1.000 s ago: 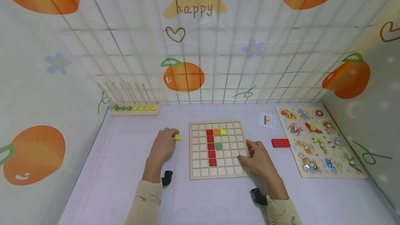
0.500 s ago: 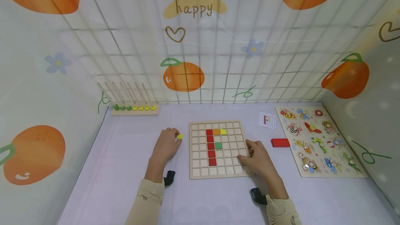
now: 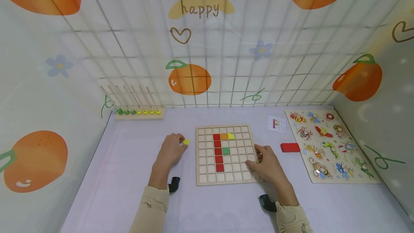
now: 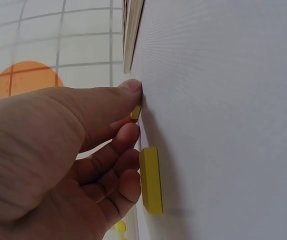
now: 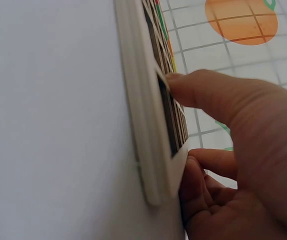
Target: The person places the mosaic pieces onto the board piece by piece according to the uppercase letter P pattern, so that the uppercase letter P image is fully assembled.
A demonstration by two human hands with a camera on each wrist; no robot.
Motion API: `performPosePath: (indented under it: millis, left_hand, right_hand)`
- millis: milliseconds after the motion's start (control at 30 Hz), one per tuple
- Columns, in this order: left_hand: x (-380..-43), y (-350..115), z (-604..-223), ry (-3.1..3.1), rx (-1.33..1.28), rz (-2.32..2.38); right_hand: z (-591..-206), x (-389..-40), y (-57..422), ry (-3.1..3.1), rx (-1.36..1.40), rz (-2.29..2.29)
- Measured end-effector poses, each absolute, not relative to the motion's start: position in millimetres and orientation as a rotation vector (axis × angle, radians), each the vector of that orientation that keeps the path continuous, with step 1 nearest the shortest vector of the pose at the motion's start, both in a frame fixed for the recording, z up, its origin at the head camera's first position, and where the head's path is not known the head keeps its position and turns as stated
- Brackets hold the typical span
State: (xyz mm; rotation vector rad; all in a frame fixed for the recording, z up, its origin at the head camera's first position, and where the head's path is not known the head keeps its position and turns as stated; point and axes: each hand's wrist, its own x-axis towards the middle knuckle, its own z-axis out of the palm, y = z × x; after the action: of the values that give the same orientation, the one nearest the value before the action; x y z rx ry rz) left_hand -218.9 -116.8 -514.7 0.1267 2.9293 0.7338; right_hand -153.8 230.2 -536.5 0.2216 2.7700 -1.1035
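My left hand [image 3: 171, 149] is low over the table, left of the wooden grid board [image 3: 240, 179]. It pinches a small yellow tile [image 3: 186, 142], which shows between thumb and fingertip in the left wrist view. Beside the curled fingers in that view lies a second yellow piece [image 4: 152, 181], hidden under the hand in the head view. My right hand [image 3: 266, 164] grips the board's right edge, thumb on top and fingers against the side. On the board are a column of red tiles [image 3: 218, 151], an orange tile [image 3: 224, 136], a yellow tile [image 3: 231, 136] and a green tile [image 3: 226, 150].
A printed pattern card [image 3: 276, 124] lies behind and right of the board. A red block [image 3: 290, 147] touches the insect puzzle board [image 3: 336, 154] at right. At the back left stands a pegged wooden rack [image 3: 139, 116] with green and yellow beads.
The left hand has shifted slightly right, and the pinched yellow tile has moved a little toward the board and turned. The right hand and the board stay put.
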Motion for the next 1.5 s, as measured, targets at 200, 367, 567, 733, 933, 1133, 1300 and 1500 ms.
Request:
performPosePath:
  millis: [200,367,567,733,933,1133,1300,1500]
  left_hand:
    - [-220,-117,-518,2.970,0.203,0.649]
    - [-222,-118,-522,3.013,0.271,0.631]
    - [-219,-113,-515,3.032,0.303,0.623]
    - [-215,-103,-503,3.047,0.390,0.631]
    - [-213,-94,-499,3.039,0.433,0.575]
    - [-207,-78,-495,3.056,0.548,0.548]
    - [-200,-62,-487,3.028,0.582,0.563]
    - [-195,-43,-485,2.996,0.684,0.564]
  right_hand:
    - [-537,-155,230,2.767,0.223,-1.105]
    - [-536,-154,230,2.763,0.224,-1.108]
    - [-536,-153,230,2.763,0.221,-1.107]
    - [-536,-153,230,2.767,0.218,-1.107]
    - [-536,-154,230,2.769,0.214,-1.105]
    - [-537,-154,230,2.773,0.206,-1.105]
    - [-536,-154,230,2.771,0.209,-1.104]
    - [-536,-154,230,2.767,0.214,-1.115]
